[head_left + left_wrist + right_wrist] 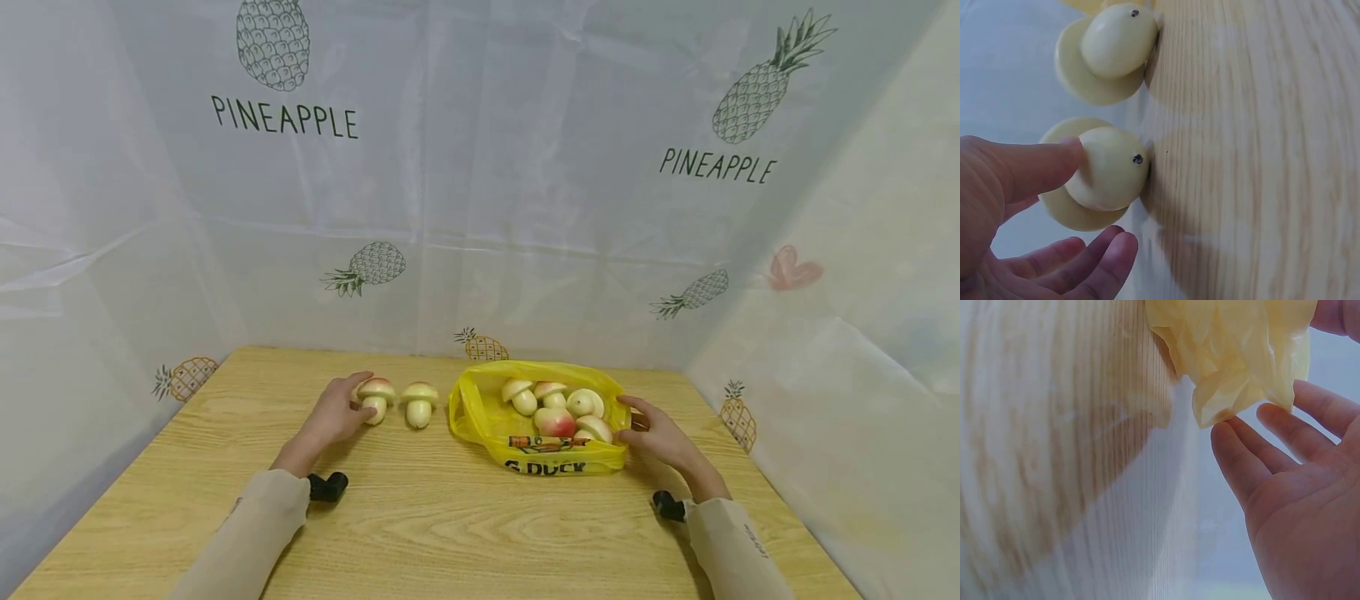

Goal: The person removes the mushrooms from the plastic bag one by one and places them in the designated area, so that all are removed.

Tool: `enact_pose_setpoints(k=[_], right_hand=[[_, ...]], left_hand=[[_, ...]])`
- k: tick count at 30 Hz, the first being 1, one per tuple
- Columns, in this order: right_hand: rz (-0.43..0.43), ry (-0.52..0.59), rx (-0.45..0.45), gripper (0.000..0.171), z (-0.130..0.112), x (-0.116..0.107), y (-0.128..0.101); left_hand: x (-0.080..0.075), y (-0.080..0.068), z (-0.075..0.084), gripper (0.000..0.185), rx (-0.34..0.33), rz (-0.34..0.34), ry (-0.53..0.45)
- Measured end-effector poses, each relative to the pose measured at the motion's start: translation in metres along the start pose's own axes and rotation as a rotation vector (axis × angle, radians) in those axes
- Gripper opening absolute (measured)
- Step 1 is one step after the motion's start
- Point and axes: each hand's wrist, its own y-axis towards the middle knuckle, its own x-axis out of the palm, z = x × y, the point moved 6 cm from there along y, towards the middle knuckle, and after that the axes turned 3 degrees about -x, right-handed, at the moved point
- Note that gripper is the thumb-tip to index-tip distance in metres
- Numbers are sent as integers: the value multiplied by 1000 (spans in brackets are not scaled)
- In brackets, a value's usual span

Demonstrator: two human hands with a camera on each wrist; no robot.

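Mushroom (1110, 169) is pinched by the left hand (339, 410); the right hand (662, 435), outspread, touches the yellow bag (551, 457).

1. In front of you is a light wood table (465, 542), its grain running mostly from side to side, its outline widening toward you.
2. On the wood, left of the middle and toward the back, you have the left mushroom (377, 398), pale with a reddish tinge on its cap, its stem pointing toward you.
3. Just beside it, apart, lies the right mushroom (419, 406), pale, its stem also toward you.
4. To your right of both, a yellow bag (547, 463) rests with its mouth open, dark lettering on its near side.
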Motion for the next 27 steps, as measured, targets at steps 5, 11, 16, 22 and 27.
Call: enact_pose_setpoints(k=[5, 11, 16, 22, 27], right_hand=[[-2, 2, 0, 77, 0, 0, 0], [0, 6, 0, 77, 1, 0, 0], [0, 0, 0, 77, 1, 0, 1], [3, -17, -9, 76, 1, 1, 1], [0, -11, -6, 77, 0, 1, -1]], left_hand=[[-3, -2, 1, 65, -19, -3, -19], [-11, -6, 13, 62, 15, 46, -43], [-15, -9, 25, 56, 84, 90, -76], [-9, -12, 39, 50, 191, 69, -115], [-2, -15, 56, 50, 259, 61, -105]])
